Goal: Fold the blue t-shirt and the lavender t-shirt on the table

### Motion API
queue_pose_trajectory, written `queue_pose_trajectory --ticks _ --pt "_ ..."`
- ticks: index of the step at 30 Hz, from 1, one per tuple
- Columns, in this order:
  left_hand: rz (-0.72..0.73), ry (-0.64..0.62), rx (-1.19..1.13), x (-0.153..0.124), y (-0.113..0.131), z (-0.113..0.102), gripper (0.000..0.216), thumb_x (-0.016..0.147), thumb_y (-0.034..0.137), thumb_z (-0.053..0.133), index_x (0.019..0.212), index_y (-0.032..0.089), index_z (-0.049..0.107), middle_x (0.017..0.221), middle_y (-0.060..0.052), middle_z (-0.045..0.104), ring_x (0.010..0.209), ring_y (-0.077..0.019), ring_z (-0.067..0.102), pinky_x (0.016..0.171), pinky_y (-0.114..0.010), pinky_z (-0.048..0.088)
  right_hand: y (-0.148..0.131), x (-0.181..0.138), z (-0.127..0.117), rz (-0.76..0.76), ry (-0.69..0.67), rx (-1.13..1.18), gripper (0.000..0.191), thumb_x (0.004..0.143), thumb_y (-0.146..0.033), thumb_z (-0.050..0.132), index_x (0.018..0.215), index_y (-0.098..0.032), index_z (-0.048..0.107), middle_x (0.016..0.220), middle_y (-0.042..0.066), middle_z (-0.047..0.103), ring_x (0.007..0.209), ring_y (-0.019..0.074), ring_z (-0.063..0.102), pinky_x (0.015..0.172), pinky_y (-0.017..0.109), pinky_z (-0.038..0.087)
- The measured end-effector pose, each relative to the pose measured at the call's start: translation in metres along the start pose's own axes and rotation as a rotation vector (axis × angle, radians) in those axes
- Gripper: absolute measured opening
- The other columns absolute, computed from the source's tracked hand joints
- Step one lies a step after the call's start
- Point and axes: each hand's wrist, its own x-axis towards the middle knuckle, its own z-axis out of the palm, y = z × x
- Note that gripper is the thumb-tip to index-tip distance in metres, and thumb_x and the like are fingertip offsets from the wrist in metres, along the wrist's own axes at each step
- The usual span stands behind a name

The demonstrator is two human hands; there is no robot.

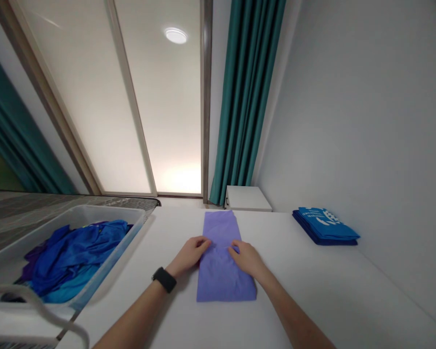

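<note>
A purple cloth point(225, 283), folded into a long narrow strip, lies on the white table point(276, 271) in front of me. My left hand point(192, 251), with a black watch point(164, 279) on its wrist, pinches the cloth at its left edge about halfway along. On the right side, my right hand point(246, 257) has thumb and fingertips closed on the cloth's surface, where small wrinkles show between the two hands. The near end of the strip lies flat, a little wider than the far end.
To the left stands a white plastic bin point(131, 237) holding crumpled blue clothes point(80, 252). Folded blue garments point(323, 225) with a white print are stacked at the right near the wall. Beyond the table are a small white cabinet point(247, 198) and a green curtain point(245, 97).
</note>
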Motion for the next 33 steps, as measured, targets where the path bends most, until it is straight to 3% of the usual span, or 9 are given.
queue_pose_trajectory --ticks 5,17,26,33 --pt "-0.075 0.001 -0.126 -0.010 -0.007 -0.002 0.049 0.080 0.051 0.062 0.113 0.014 0.058 0.068 0.005 0.052 0.042 -0.0081 0.049 0.039 -0.019 0.037 -0.003 -0.005 0.008 0.050 0.044 -0.147 0.024 0.099 -0.032 0.041 0.104 -0.023 0.063 0.102 0.006 0.073 0.093 0.0196 0.067 0.073 0.025 0.039" --pt "-0.083 0.047 -0.129 -0.009 -0.015 0.001 0.036 0.078 0.038 0.066 0.105 0.017 0.056 0.077 0.005 0.050 0.041 -0.0048 0.050 0.032 -0.015 0.036 -0.003 -0.004 0.009 0.044 0.051 -0.194 0.023 0.100 -0.030 0.040 0.105 -0.022 0.060 0.100 0.006 0.072 0.092 0.0204 0.067 0.070 0.026 0.037" --pt "-0.013 0.197 -0.084 -0.008 -0.016 0.005 0.024 0.081 0.035 0.060 0.098 0.018 0.057 0.083 0.003 0.056 0.039 -0.0044 0.049 0.032 -0.016 0.035 0.000 0.001 0.007 0.062 0.055 -0.160 0.021 0.100 -0.029 0.041 0.103 -0.022 0.061 0.102 0.006 0.072 0.095 0.0195 0.066 0.072 0.025 0.037" --pt "-0.053 0.063 -0.147 -0.010 -0.018 0.003 0.030 0.077 0.026 0.063 0.104 0.020 0.053 0.084 0.004 0.052 0.046 -0.0054 0.053 0.035 -0.015 0.038 0.000 0.003 0.006 0.055 0.035 -0.198 0.022 0.100 -0.027 0.041 0.104 -0.021 0.061 0.103 0.007 0.072 0.095 0.0200 0.067 0.072 0.026 0.038"
